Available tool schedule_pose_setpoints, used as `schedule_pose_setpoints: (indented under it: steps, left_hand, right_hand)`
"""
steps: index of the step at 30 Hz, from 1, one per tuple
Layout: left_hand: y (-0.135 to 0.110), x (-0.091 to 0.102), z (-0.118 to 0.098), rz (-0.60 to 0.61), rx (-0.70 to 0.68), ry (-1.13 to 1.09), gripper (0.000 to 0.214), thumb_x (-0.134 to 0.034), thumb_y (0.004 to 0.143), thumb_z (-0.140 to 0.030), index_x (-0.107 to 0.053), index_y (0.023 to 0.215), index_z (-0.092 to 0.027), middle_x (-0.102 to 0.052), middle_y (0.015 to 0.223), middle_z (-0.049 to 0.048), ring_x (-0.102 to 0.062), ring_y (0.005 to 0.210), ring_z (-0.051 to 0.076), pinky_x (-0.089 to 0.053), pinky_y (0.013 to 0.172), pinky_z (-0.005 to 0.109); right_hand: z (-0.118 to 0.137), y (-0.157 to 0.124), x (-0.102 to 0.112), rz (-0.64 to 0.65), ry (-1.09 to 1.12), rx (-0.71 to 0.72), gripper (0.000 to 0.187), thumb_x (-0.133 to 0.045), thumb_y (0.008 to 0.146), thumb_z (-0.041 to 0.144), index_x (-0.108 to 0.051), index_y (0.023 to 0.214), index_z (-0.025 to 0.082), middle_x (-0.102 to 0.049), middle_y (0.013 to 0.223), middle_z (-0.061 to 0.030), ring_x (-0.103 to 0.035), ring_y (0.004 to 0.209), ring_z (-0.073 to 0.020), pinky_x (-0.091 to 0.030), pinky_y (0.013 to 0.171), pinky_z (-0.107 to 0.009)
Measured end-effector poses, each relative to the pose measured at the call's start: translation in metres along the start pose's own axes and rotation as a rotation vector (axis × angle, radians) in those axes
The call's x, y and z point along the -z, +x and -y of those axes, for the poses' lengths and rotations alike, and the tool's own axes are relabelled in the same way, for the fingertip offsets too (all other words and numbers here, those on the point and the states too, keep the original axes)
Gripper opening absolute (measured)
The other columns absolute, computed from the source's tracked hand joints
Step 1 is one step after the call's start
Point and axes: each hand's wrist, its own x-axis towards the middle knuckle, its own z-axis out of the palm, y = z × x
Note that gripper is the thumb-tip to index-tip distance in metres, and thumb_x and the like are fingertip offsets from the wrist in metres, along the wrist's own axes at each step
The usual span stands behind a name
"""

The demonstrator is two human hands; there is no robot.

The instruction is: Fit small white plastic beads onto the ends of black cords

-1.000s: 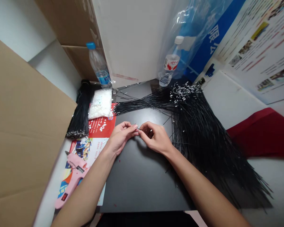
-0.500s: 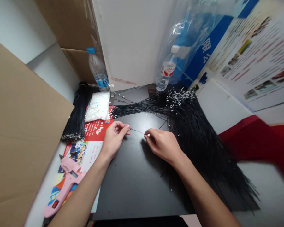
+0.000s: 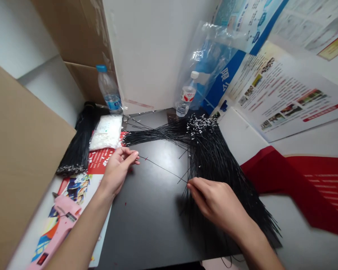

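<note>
A thin black cord (image 3: 163,168) runs slantwise above the dark tabletop, stretched between my two hands. My left hand (image 3: 119,165) pinches its upper left end between thumb and fingers; a small red bit shows on the cord just beside the fingertips. Lower down, my right hand (image 3: 214,198) is closed on the cord's other side. Close to that hand lies a large heap of black cords (image 3: 216,157) with small whitish tips at the top. Behind both hands a looser bundle of black cords (image 3: 154,134) stretches across the table.
On the left are a bag of white pieces (image 3: 106,131), another black cord bundle (image 3: 76,146) and a pink glue gun (image 3: 63,221) on printed sheets. Two bottles, one blue-capped (image 3: 109,92) and one white-capped (image 3: 186,97), stand at the back. Cardboard (image 3: 25,161) rises at the left.
My right hand has moved down and right, away from the left hand, and a longer length of cord now spans between them. The view has shifted a little.
</note>
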Motion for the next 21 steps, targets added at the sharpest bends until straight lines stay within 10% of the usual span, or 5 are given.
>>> schedule_pose_setpoints:
  steps: [5,12,18,21]
  left_hand:
    - [-0.002,0.0,-0.002,0.077,0.098,-0.025,0.028,-0.08,0.064,-0.022,-0.056,0.077,-0.016,-0.067,0.078,0.0016,-0.064,0.072,0.012,-0.052,0.066,0.024]
    - [0.0,0.007,-0.001,0.044,-0.102,0.245,0.018,-0.072,0.072,-0.023,-0.058,0.082,-0.018,-0.067,0.09,0.0048,-0.064,0.071,0.014,-0.051,0.064,0.027]
    - [0.001,0.042,-0.026,-0.143,-0.408,0.957,0.014,-0.056,0.08,-0.014,-0.064,0.087,-0.022,-0.069,0.095,0.0082,-0.064,0.081,0.024,-0.047,0.074,0.035]
    - [0.0,0.065,-0.038,-0.307,-0.366,1.242,0.017,-0.053,0.08,-0.013,-0.065,0.087,-0.022,-0.069,0.094,0.0109,-0.063,0.082,0.029,-0.043,0.072,0.037]
  right_hand:
    - [-0.003,-0.002,0.0,0.064,0.251,-0.064,0.032,-0.04,0.102,0.031,-0.056,0.077,0.02,-0.06,0.066,0.0009,-0.058,0.058,-0.0126,-0.037,0.057,-0.025]
    - [-0.022,0.01,0.015,-0.103,0.327,-0.207,0.033,-0.044,0.097,0.04,-0.064,0.079,0.022,-0.064,0.064,-0.0008,-0.06,0.055,-0.0145,-0.042,0.054,-0.025]
    - [-0.069,0.027,0.026,-0.174,-0.197,-0.642,0.032,-0.048,0.091,0.038,-0.073,0.096,0.019,-0.073,0.077,-0.014,-0.064,0.059,-0.0234,-0.035,0.052,-0.032]
    - [-0.09,0.027,0.027,-0.154,-0.337,-0.637,0.045,-0.046,0.092,0.042,-0.071,0.111,0.009,-0.071,0.09,-0.0275,-0.064,0.066,-0.0309,-0.028,0.05,-0.035]
